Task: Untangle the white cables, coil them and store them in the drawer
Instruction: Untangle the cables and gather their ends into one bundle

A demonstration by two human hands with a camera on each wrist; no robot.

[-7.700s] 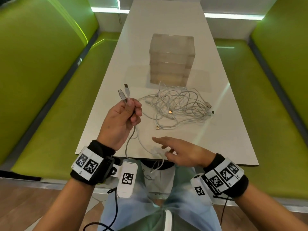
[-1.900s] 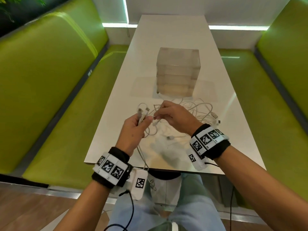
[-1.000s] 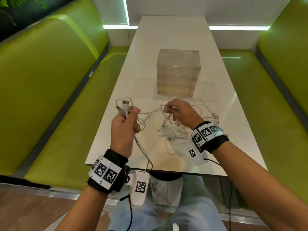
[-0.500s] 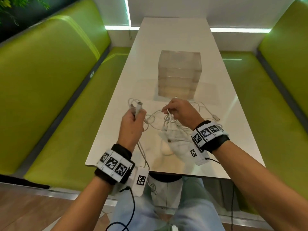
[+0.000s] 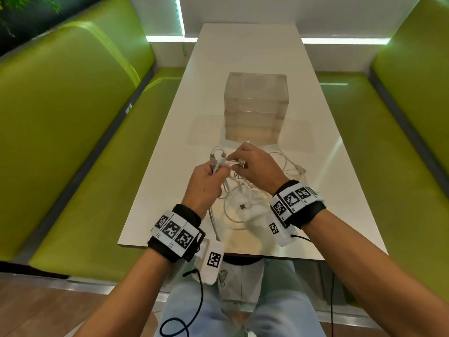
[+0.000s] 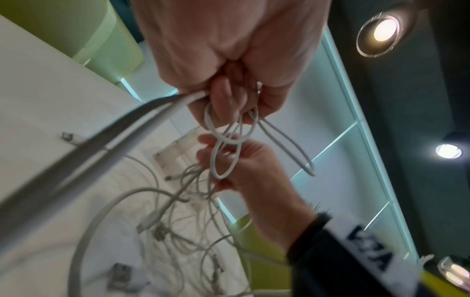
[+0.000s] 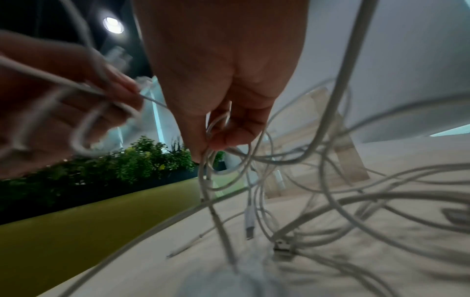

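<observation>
A tangle of white cables [image 5: 245, 190] lies on the white table [image 5: 243, 76], partly lifted. My left hand [image 5: 206, 181] grips a bundle of cable loops, with two plugs [image 5: 217, 158] sticking up above its fingers; the loops [image 6: 229, 140] hang below its fist in the left wrist view. My right hand [image 5: 255, 164] is right beside it and pinches strands of the tangle [image 7: 216, 128] between thumb and fingers. Several strands and plugs [image 7: 250, 229] dangle from it to the table. The clear drawer unit [image 5: 255, 108] stands just behind the hands, all drawers closed.
Green padded benches [image 5: 73, 132] run along both sides of the table. One cable strand [image 5: 213, 227] hangs over the near table edge towards my lap. A loose plug [image 5: 302, 169] lies at the right of the tangle.
My hands have come together above the tangle; the right hand has moved left up to the left hand's bundle. Earlier the pile lay spread out and the right hand was free of it.
</observation>
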